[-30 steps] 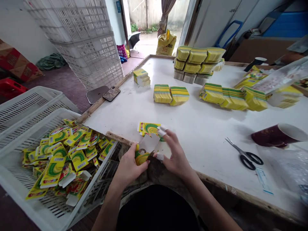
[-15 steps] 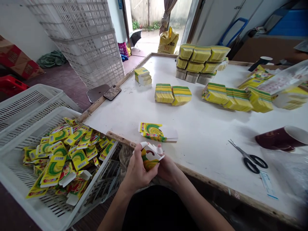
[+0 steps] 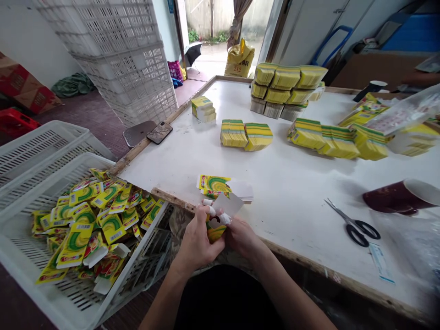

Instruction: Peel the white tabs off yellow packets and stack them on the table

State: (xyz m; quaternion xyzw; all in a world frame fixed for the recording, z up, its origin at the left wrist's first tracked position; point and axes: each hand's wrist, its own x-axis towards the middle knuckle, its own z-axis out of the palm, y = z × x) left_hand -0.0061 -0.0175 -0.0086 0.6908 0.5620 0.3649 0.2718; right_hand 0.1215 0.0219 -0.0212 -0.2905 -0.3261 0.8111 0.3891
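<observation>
At the table's near edge my left hand point(image 3: 196, 245) is closed around a small yellow cardboard box point(image 3: 215, 234), its open end upward. A pale flap point(image 3: 229, 205) stands out from that end. My right hand point(image 3: 242, 236) is against the box's right side, its fingers bent at the opening; some fingertips on both hands have white coverings. Just beyond lies a small stack of flat printed box blanks point(image 3: 216, 184). To my left a white plastic crate point(image 3: 19, 236) holds several folded yellow boxes point(image 3: 77, 240).
Bundled yellow blanks point(image 3: 247, 135) lie mid-table, with a taller stack point(image 3: 280, 94) behind. Scissors point(image 3: 354, 224) and a tipped dark mug point(image 3: 400, 198) are at right. A phone point(image 3: 160, 133) rests on the left edge. Someone's hand point(image 3: 426, 78) shows at far right.
My right fingers have moved over the box's open end, and a pale flap now stands up to the right. The left hand keeps its grip.
</observation>
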